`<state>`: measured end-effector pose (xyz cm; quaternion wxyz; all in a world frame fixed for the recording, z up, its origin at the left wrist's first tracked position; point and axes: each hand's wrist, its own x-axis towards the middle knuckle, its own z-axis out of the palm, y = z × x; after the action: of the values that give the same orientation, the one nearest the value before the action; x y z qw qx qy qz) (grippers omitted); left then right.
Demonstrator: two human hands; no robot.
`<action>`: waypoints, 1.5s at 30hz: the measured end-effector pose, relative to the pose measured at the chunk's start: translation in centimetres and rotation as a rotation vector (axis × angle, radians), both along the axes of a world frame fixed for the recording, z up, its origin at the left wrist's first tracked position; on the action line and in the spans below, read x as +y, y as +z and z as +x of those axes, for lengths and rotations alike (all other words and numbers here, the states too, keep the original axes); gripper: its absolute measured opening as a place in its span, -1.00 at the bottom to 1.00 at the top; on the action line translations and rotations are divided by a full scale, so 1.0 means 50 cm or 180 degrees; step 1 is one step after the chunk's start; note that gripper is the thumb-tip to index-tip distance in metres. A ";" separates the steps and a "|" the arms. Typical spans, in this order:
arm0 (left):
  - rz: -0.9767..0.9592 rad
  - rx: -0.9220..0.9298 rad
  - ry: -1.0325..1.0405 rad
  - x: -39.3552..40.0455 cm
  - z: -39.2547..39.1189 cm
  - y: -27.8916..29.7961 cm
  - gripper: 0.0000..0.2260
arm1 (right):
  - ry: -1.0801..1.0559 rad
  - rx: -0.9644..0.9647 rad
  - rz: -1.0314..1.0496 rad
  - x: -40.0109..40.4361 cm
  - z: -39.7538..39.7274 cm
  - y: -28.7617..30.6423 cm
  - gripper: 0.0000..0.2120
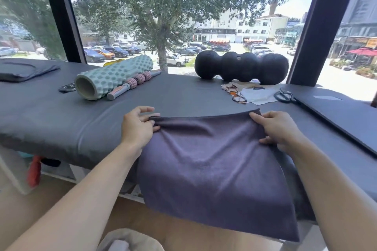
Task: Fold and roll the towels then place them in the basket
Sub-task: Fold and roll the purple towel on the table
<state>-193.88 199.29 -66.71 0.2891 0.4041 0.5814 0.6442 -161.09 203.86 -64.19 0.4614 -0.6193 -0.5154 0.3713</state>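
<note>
my left hand [138, 126] and right hand [277, 128] each pinch the purple towel [214, 165] by a top corner. beyond my left fingers: foam roller [110, 78], massage stick [133, 83]; beyond my right: glasses [236, 93], scissors [284, 96].

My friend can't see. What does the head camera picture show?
Two hands, left hand and right hand, pinch the far corners of a dark purple towel hanging over a grey padded table. Behind lie a green foam roller and glasses.

Your left hand [137, 127] pinches the far left corner of the towel [214, 165], fingers curled. Your right hand [279, 130] grips the far right corner. Both bare forearms extend forward, apart.
</note>
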 end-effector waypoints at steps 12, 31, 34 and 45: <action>-0.0383 0.2801 -0.0352 -0.010 0.046 0.038 -0.63 | -0.0266 -0.0449 0.0215 0.023 -0.020 0.002 -0.72; -0.0961 0.4051 -0.0966 -0.049 0.063 -0.011 -0.43 | 0.1746 -0.3545 -0.0207 -0.031 -0.089 -0.020 -0.31; -0.1445 0.4275 -0.1059 -0.059 0.048 -0.010 -0.38 | 0.1662 -0.3518 -0.0204 -0.030 -0.083 -0.023 -0.30; 0.1485 0.4192 -0.0531 -0.151 0.097 -0.057 -0.69 | 0.0975 -0.3604 0.0862 -0.138 -0.118 0.018 -0.59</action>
<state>-189.04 191.73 -69.55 -0.1689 0.8048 0.4493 0.3492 -166.98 196.97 -63.28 0.1312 -0.5752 -0.8071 -0.0230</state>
